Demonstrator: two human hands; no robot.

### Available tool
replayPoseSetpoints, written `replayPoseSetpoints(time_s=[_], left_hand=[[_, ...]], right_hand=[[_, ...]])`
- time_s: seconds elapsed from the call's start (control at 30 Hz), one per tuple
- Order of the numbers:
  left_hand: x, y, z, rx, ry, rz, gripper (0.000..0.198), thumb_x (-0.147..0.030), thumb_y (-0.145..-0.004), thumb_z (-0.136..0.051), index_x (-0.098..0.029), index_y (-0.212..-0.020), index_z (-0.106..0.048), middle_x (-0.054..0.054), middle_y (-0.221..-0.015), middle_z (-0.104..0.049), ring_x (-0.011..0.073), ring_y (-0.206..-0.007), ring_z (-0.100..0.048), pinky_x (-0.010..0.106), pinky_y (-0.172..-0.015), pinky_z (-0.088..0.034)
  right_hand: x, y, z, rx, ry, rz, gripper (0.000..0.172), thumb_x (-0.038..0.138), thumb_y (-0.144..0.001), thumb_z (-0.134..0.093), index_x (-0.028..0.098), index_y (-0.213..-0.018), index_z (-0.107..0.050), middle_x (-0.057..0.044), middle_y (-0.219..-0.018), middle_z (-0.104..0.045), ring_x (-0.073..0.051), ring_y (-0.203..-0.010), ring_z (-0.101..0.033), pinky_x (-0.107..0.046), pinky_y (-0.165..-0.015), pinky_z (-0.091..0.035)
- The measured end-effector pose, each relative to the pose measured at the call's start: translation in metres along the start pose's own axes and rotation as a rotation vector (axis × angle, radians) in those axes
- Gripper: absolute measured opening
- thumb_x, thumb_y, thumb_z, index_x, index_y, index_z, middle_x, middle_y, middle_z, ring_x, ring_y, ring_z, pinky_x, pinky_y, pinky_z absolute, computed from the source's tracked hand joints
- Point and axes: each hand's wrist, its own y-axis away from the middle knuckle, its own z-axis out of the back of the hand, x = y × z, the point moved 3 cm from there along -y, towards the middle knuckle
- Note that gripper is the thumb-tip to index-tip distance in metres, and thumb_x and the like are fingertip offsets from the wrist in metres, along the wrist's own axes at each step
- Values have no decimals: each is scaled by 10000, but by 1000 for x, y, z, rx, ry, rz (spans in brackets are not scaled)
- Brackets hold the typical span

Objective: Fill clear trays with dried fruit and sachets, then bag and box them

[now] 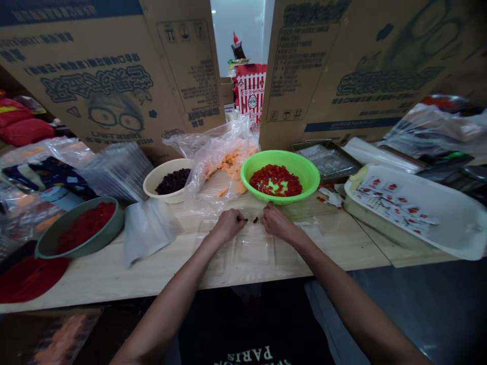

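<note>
My left hand (230,224) is closed in a pinch above clear plastic trays (256,251) on the table. A small dark piece shows at its fingertips, too small to name. My right hand (278,221) is also closed, its fingers pressed together just in front of the green bowl (315,177); what they hold, if anything, is hidden. Between the hands lies another small dark piece (255,220). The green bowl holds red chunks (281,187). To its left are orange pieces (228,165) in a clear plastic bag (201,170), and a cream bowl (150,185) of dark pieces (173,181).
A grey-green bowl (117,225) of red pieces and clear plastic sleeves (150,228) are on the left. At right stands a white tub (456,218) with small printed packets (395,200). Large cardboard boxes (182,66) wall the back. The wooden table's (160,281) front edge is close to my body.
</note>
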Motion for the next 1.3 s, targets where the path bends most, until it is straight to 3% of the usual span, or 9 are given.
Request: replayPoseSetpoints(time_s=[0.1, 0.23, 0.37, 0.57, 0.77, 0.97, 1.07, 1.17, 1.3], left_hand=[[-10, -17, 2, -74, 83, 72, 175, -156, -763, -645, -140, -913, -734, 34, -843, -736, 159, -745, -639, 235, -692, -478], [-13, -39, -11, -4, 82, 65, 349, -62, -747, -592, -140, -1050, -747, 32, -878, -748, 149, -749, -644, 229, -708, -482], [-12, -49, -27, 75, 31, 32, 226, -117, -750, -612, -149, -883, -792, 54, -809, -756, 191, -774, -664, 263, -747, -491], [-11, -42, -33, 128, 0, -6, 280, -90, -701, -617, -185, -883, -806, 60, -816, -774, 207, -802, -691, 261, -765, -498], [-2, -27, -28, 163, 27, -47, 296, -122, -785, -580, -203, -959, -806, 40, -901, -789, 181, -798, -692, 231, -756, -488], [6, -22, -19, 79, -52, -29, 235, -167, -823, -567, -171, -852, -800, 93, -864, -777, 208, -778, -674, 266, -742, -463], [9, -23, -10, 9, -44, 1, 250, -159, -838, -539, -151, -868, -787, 109, -874, -767, 221, -812, -673, 283, -765, -468], [2, -21, -8, -95, 123, 28, 323, -112, -827, -524, -147, -1062, -743, 83, -924, -756, 199, -849, -675, 270, -785, -480], [-45, -21, -37, -36, 363, -99, 206, -179, -837, -601, -157, -995, -731, 39, -868, -734, 172, -797, -662, 258, -749, -496]], right_hand=[[-6, 8, 10, -31, -12, -11, 316, 46, -859, -485, 99, -1111, -667, -161, -1085, -640, -230, -1050, -594, -274, -893, -427], [-6, 20, 13, -2, 20, 11, 454, 11, -814, -477, 171, -1189, -677, -154, -1114, -608, -231, -956, -628, -293, -826, -449], [-2, 16, 7, 17, 68, -18, 394, 47, -859, -469, 175, -1171, -673, -165, -1140, -607, -228, -930, -650, -296, -795, -455], [3, -1, -1, 67, 41, -62, 248, 147, -915, -506, 86, -1103, -655, -186, -970, -678, -252, -892, -670, -301, -779, -454], [13, 14, -2, 29, -11, -10, 251, 111, -896, -506, 114, -1108, -639, -182, -1146, -617, -236, -1001, -629, -282, -849, -446], [27, 17, -4, -40, -71, -2, 217, 198, -917, -531, 99, -1080, -635, -219, -1294, -534, -265, -1150, -547, -327, -971, -425], [13, 31, 11, -147, -76, -16, 232, 235, -928, -523, 121, -1102, -626, -196, -1320, -522, -272, -1174, -521, -360, -1003, -408], [-23, 69, 22, -201, -1, -224, 244, 194, -927, -492, 133, -1118, -632, -195, -1275, -557, -299, -1184, -513, -415, -1006, -405], [-59, 124, 9, -101, 71, -365, 345, 169, -932, -467, 116, -1235, -622, -234, -1453, -455, -360, -1325, -432, -484, -1022, -415]])
